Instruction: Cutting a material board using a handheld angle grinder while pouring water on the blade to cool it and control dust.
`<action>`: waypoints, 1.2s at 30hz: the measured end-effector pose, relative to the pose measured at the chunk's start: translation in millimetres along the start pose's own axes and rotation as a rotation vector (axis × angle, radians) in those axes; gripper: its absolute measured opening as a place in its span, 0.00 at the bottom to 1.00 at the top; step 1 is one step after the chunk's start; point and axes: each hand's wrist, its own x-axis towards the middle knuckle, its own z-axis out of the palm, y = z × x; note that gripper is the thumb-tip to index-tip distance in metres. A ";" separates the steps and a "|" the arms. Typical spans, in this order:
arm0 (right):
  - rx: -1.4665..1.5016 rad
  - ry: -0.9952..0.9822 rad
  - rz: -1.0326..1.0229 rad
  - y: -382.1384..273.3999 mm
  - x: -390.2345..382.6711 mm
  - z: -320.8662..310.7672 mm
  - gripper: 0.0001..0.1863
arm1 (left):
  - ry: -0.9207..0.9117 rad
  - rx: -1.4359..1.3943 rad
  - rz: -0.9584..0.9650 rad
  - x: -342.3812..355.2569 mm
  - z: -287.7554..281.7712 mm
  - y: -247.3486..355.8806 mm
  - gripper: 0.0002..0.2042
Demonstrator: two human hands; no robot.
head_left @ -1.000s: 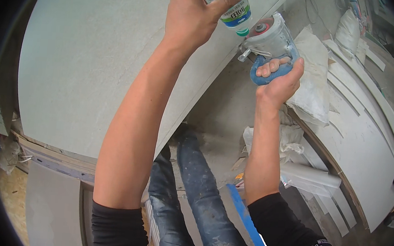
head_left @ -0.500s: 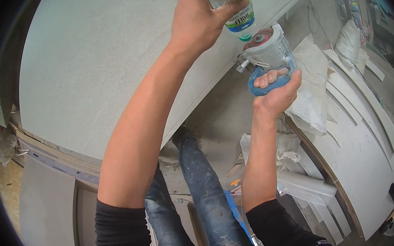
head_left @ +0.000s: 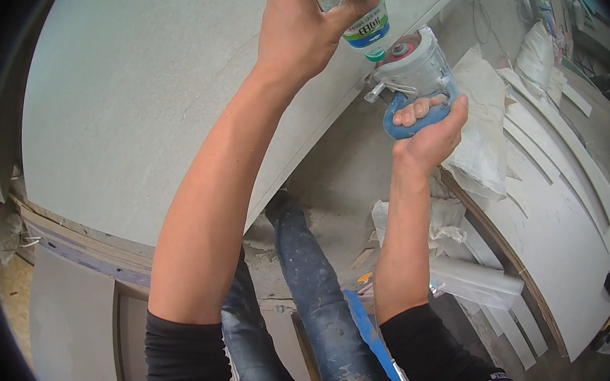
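Note:
My left hand (head_left: 299, 36) is wrapped round a clear plastic water bottle (head_left: 366, 30) with a green and blue label. The bottle is tipped, its green cap pointing down beside the saw's blade side. In my right hand (head_left: 430, 129) is a dusty handheld circular saw (head_left: 418, 67), gripped by its blue handle with my fingers through the loop. A red disc shows round its hub, under a grey metal guard. The saw sits at the edge of a large pale grey slab (head_left: 132, 105). Where its blade meets the slab is hidden.
A dusty white sack (head_left: 478, 125) lies right of the saw, by long pale panels and strips (head_left: 559, 232). A smaller sack (head_left: 535, 58) stands farther back. My legs in stained jeans (head_left: 319, 285) are below the slab's edge. Stacked boards (head_left: 92, 252) lie at the lower left.
The slab, the bottle and the saw have all shifted slightly up and left in the picture. Both hands keep their grips.

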 end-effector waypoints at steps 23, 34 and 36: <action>-0.008 0.009 0.013 -4.3 -19.1 -0.1 0.26 | -0.030 0.019 -0.004 -8.0 -13.1 -1.6 0.22; 0.005 -0.005 0.022 -6.3 -26.1 -1.4 0.26 | -0.052 0.067 -0.038 -13.9 -16.7 3.9 0.22; 0.007 -0.004 0.025 -5.7 -31.3 0.1 0.26 | -0.013 0.010 -0.028 -15.4 -17.1 1.6 0.21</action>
